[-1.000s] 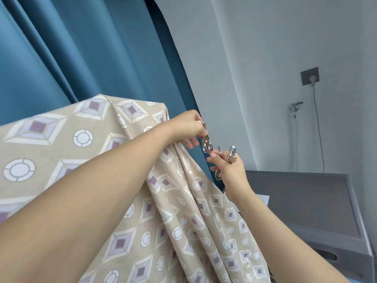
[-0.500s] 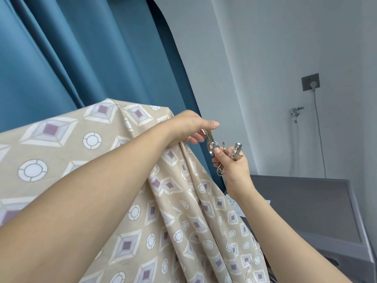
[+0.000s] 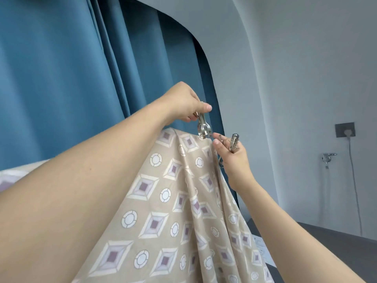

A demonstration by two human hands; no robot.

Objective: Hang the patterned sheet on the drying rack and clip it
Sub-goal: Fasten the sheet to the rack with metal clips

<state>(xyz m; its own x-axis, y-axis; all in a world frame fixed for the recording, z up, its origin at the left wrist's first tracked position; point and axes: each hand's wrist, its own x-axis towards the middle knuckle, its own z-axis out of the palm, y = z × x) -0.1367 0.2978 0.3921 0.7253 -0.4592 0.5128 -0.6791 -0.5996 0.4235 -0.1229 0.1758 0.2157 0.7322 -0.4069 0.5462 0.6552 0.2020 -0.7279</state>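
Metal clip (image 3: pixel 203 127) pinched in left hand (image 3: pixel 183 103) fingers, jaws at sheet (image 3: pixel 173 201) top edge; right hand (image 3: pixel 234 160) grips spare clips (image 3: pixel 233 142), fingertips touching sheet corner; sheet hangs draped.

1 head-worn wide-angle view looks forward and slightly upward along both bare forearms, close behind them, toward the pleated blue fabric curtain (image 3: pixel 61 78) and plain grey wall (image 3: pixel 295 78).

Patterned sheet (image 3: pixel 163 201) draped over hidden support, probably drying rack; metal clip (image 3: pixel 203 127) at top edge.
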